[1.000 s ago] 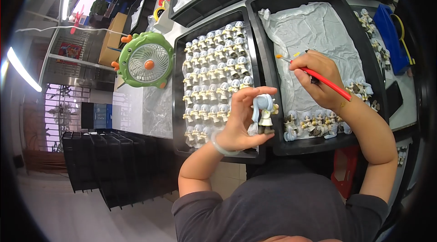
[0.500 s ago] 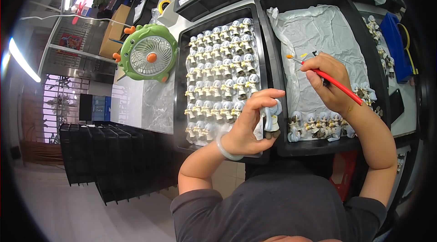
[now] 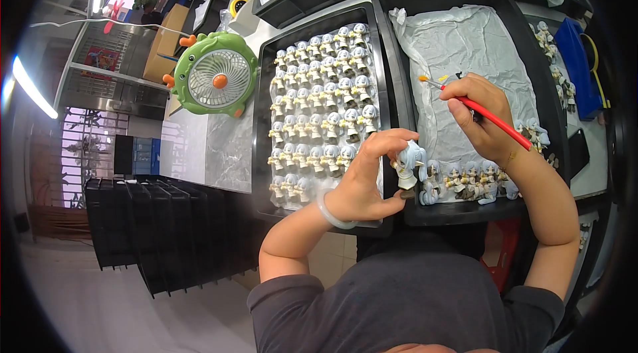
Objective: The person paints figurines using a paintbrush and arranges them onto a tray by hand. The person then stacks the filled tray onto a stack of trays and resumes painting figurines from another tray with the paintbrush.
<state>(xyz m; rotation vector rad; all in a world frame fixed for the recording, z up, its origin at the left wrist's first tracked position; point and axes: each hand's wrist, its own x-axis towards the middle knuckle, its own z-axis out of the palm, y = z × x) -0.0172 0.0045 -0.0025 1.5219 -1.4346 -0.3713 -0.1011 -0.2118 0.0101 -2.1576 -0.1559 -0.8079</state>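
Holding the figurine (image 3: 407,174) was the work of the left hand (image 3: 359,187): its grip pinched the piece lengthwise, fingers at the head and thumb at the base. The figurine stood roughly upright, above the near edges of two black trays. The right hand (image 3: 484,114) closed its grip around the red handle of a brush (image 3: 500,128), thumb against fingers, with the bristle end clear of the figurine.

Handling, as judged by eye: the figurine appeared light and stiff, probably smooth plastic, and slightly slippery. Its thin hair strands looked the most fragile; the head and base offered the firmest hold. The brush appeared light and rigid, with soft bristles.

The left tray (image 3: 260,120) carried similar figures (image 3: 303,126) in rows. The right tray (image 3: 458,213) held a crumpled white sheet (image 3: 465,41) and clustered figures (image 3: 473,177) along its near side. Beyond the left tray, a green fan (image 3: 230,41) stood on the grey surface (image 3: 229,157). A blue bin (image 3: 577,74) sat to the right. Black crates (image 3: 179,240) lined the left side of the room, below a barred window (image 3: 86,147).
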